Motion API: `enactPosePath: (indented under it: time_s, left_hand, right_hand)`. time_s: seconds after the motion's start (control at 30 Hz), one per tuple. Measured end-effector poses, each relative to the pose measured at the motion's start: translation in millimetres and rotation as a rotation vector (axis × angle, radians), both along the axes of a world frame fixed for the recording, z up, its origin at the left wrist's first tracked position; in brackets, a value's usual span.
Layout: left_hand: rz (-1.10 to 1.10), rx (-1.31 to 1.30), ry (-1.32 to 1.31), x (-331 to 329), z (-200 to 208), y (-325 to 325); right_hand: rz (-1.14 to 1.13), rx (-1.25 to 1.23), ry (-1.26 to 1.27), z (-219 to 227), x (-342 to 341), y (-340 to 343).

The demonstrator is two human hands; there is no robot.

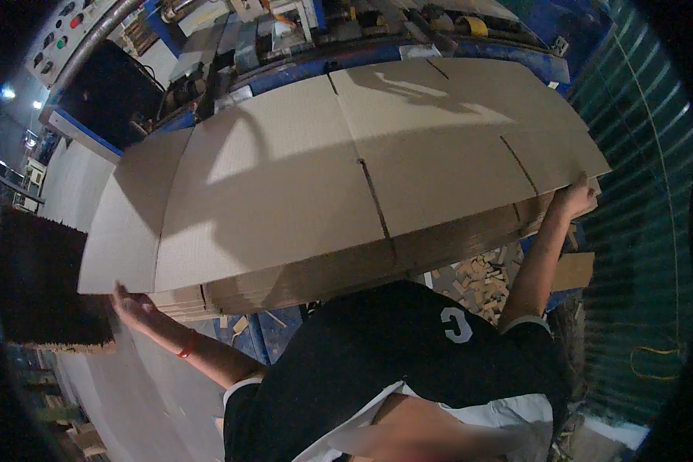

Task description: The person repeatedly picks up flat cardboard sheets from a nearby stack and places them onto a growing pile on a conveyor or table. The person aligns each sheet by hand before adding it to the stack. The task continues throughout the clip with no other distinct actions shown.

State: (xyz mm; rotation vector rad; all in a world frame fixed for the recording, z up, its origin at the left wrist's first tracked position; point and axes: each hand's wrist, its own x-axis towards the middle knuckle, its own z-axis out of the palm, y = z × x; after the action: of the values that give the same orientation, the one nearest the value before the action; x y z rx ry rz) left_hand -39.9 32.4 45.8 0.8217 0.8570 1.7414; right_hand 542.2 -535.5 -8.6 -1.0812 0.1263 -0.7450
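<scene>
A wide brown corrugated cardboard sheet (277,181), with dark slots and crease lines, spans the space in front of me. Its near edge lies above a stack of similar cardboard sheets (316,281). At the sheet's near left corner, my left hand (136,309) is closed on the edge, thumb up and the other fingers partly hidden. My right hand (576,199) grips the near edge by the right corner, its fingers mostly out of sight beneath. A shadow falls across the sheet's surface.
A blue machine (316,65) with rollers stands beyond the sheet. A button panel (61,38) is at upper left. Cardboard scraps (481,285) lie below the stack. Green corrugated wall (631,200) rises close on the right; a dark stack (46,281) stands at left.
</scene>
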Motion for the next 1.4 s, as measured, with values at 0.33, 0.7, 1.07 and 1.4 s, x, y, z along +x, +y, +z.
enactPosePath:
  time_s: [0.33, 0.7, 1.07, 1.4]
  left_hand:
    - [-0.274, 0.160, 0.378, 13.0, -25.7, -83.3]
    - [-0.761, 0.970, 1.648, 98.2, -19.0, -150.8]
    - [-1.001, 0.710, 1.590, 80.7, -1.8, -133.1]
    - [-0.748, 0.289, 1.142, 133.6, -72.5, 25.2]
  right_hand:
    - [0.108, -0.535, -0.078, 63.0, -147.1, 18.5]
    - [1.088, -1.668, -0.768, 29.4, -202.6, 117.5]
    - [0.839, -2.007, -0.104, 29.1, -135.9, 91.1]
    - [0.944, -0.723, 0.707, 11.4, 30.1, 110.8]
